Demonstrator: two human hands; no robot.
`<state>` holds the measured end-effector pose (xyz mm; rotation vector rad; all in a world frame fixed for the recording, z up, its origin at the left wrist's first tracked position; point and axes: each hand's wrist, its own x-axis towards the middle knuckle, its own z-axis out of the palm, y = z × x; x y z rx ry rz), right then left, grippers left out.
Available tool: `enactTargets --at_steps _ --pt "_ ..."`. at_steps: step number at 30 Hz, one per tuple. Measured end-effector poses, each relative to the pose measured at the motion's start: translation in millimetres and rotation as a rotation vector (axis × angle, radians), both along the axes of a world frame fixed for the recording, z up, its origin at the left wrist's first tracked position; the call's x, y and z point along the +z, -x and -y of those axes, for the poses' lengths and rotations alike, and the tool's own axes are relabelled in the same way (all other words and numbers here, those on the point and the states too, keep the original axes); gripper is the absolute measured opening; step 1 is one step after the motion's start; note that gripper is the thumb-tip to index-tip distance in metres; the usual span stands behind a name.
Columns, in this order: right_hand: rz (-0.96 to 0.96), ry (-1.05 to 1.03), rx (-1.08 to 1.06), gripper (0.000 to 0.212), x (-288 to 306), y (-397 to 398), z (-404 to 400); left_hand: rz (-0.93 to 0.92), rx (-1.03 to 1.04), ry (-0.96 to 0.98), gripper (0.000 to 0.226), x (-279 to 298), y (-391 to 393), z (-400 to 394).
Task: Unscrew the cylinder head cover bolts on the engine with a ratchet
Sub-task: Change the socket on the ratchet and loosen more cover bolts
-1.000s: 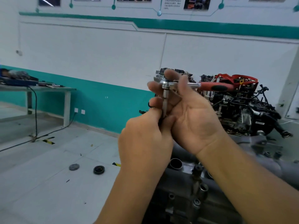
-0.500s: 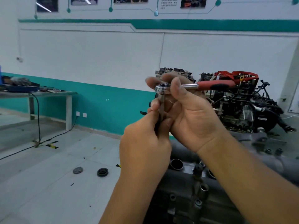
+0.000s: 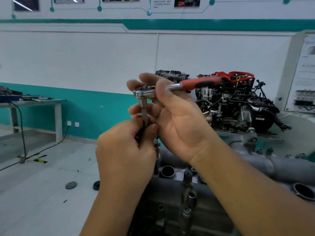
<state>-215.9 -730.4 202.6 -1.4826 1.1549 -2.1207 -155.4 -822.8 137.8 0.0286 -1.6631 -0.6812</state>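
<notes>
engine (image 3: 172, 208) sits lowest in view, grey cover w/ open tube holes, just under both forearms. left hand (image 3: 124, 150) above it, fingers curled tight, thumb & forefinger pinching the lower end of the extension bar (image 3: 144, 113); bar hangs down from the ratchet (image 3: 170, 87) head. right hand (image 3: 177, 120) palm toward cam, fingers (image 3: 136, 83) wrapped behind the head, thumb pressed on its neck; red handle pokes out right, untouched. further back a second engine (image 3: 238, 106) on a stand, table (image 3: 34, 101) far left.
</notes>
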Motion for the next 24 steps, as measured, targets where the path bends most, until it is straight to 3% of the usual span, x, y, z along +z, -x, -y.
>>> enactTargets --at_steps 3,6,9,11,13,15,16,20,22,24 --pt "0.127 -0.034 0.102 0.038 1 -1 -2 0.001 0.0 0.032 0.018 0 3 0" --pt "-0.007 0.025 0.019 0.024 0 -1 -3 -0.02 -0.1 -0.05 0.018 -1 2 1" --pt "-0.076 0.032 -0.019 0.025 -1 0 -4 -0.05 -0.092 -0.043 0.016 0 -2 0" --pt "-0.026 0.029 0.036 0.021 0 1 -4 -0.059 -0.058 -0.007 0.011 0 -2 0" --pt "0.092 -0.008 0.087 0.031 1 0 -2 -0.045 -0.01 0.02 0.013 -1 0 0" --pt "0.184 -0.057 0.011 0.04 0 -2 2 -0.019 0.015 0.016 0.018 -2 2 1" --pt "0.149 -0.055 -0.124 0.038 -3 -1 3 -0.006 0.004 0.006 0.018 -2 2 1" --pt "-0.561 0.081 -1.181 0.03 -12 6 -15 0.036 -0.1 -0.071 0.018 1 0 4" --pt "-0.969 0.161 -1.352 0.028 5 -4 -33 0.062 -0.139 -0.07 0.019 1 1 4" --pt "-1.379 -0.166 -1.386 0.053 34 -18 -43 0.064 -0.177 -0.054 0.018 1 1 3"
